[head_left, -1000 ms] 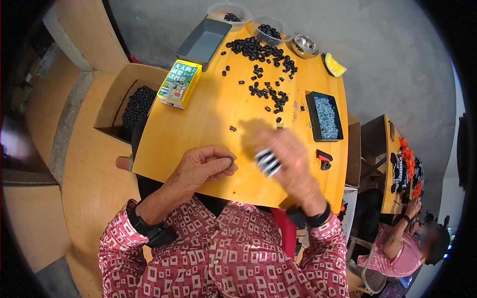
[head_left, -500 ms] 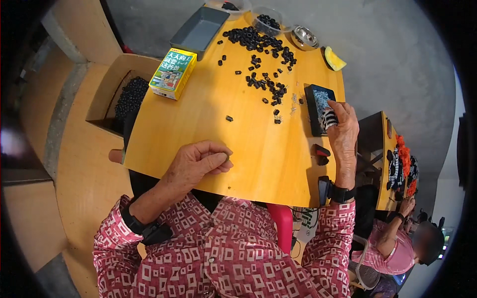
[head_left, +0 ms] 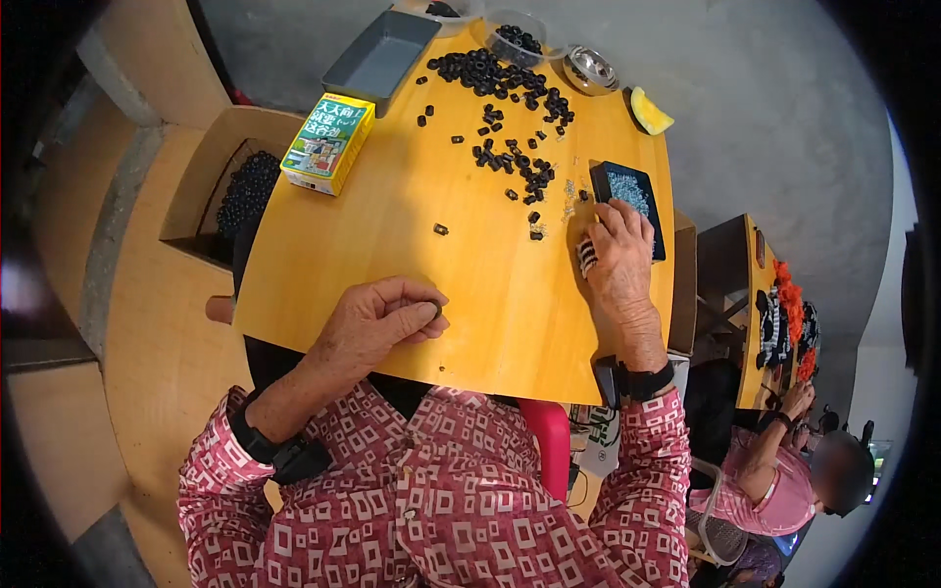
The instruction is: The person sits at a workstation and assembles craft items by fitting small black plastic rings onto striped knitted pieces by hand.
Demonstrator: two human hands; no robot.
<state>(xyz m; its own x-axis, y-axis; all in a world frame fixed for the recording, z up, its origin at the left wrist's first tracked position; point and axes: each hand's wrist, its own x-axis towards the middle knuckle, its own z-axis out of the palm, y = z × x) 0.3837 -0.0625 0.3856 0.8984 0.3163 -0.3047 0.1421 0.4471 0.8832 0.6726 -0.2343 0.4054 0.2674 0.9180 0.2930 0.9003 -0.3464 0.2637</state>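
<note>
Near the table's front edge my left hand (head_left: 384, 318) is closed in a pinch, a small dark round piece (head_left: 436, 310) showing at the thumb tip. My right hand (head_left: 619, 257) is at the lower left edge of a dark shallow tray (head_left: 656, 235) of small silvery pieces (head_left: 628, 189). Its fingers bend down toward the table, their tips hidden. Black-and-white striped cloth (head_left: 587, 257) shows at these fingers; whether worn or held I cannot tell. Loose black cylindrical parts (head_left: 537, 171) lie left of the tray, with tiny thin metal bits (head_left: 570, 196) near them.
A yellow-green box (head_left: 328, 144) and a grey bin (head_left: 380, 59) stand far left. At the back are a bowl of black parts (head_left: 517, 39), a metal bowl (head_left: 590, 69) and a yellow wedge (head_left: 650, 112). A carton of dark beads (head_left: 247, 191) is left; a co-worker (head_left: 755, 456) sits right.
My right hand has moved from over the tray to its lower left, the striped cloth along with it. My left hand keeps its pinch almost unmoved. The whole view has shifted slightly.
</note>
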